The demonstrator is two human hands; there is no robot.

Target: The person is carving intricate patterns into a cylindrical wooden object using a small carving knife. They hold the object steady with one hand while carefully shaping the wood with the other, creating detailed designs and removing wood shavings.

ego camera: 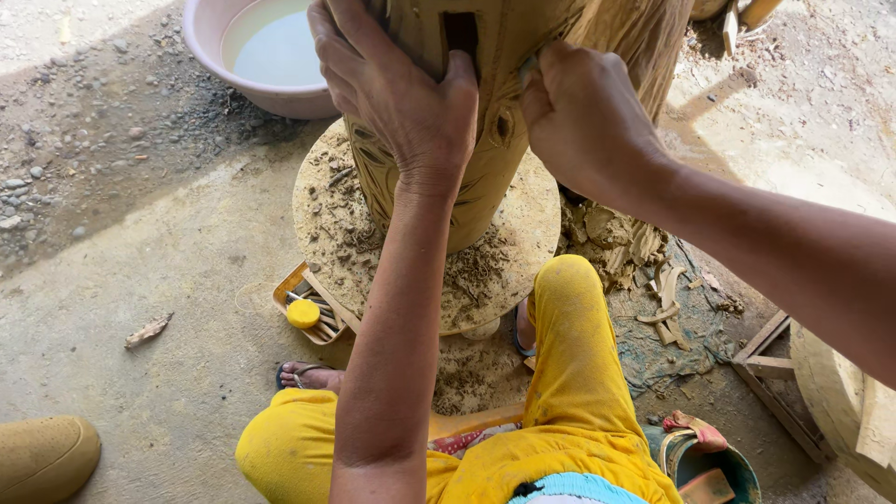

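- I see my left hand [401, 93] spread open and pressed flat against the side of a tall clay pot [485, 140], fingers reaching up beside a dark rectangular slot [459, 33] cut in its wall.
- My right hand [583, 121] is curled closed, knuckles toward me, touching the pot's right side; a thin sliver of a tool [529, 67] shows at the fingertips, but I cannot tell what kind it is.
- The pot stands upright in the middle of a round turntable [345, 233], whose top is littered with clay crumbs and shavings.
- The pot's lower wall shows carved lines and a small round knot-like mark.
- A pink basin [210, 42] holding pale, cloudy water sits on the ground behind the turntable, to the left of the pot.
- Just beside the turntable's near-left edge lies a small wooden tray [289, 289] with thin sticks and a yellow round lid [302, 314] in it.
- My legs in yellow trousers [569, 373] are bent either side of the stand; one bare foot in a sandal [303, 375] shows at the left.
- Scraps of cut clay [616, 238] lie heaped on the ground to the right of the turntable.
- A green bucket [737, 467] sits at lower right, near a wooden frame [770, 364].
- A tan rounded object [42, 457] is at the lower left corner; I cannot tell what it is.
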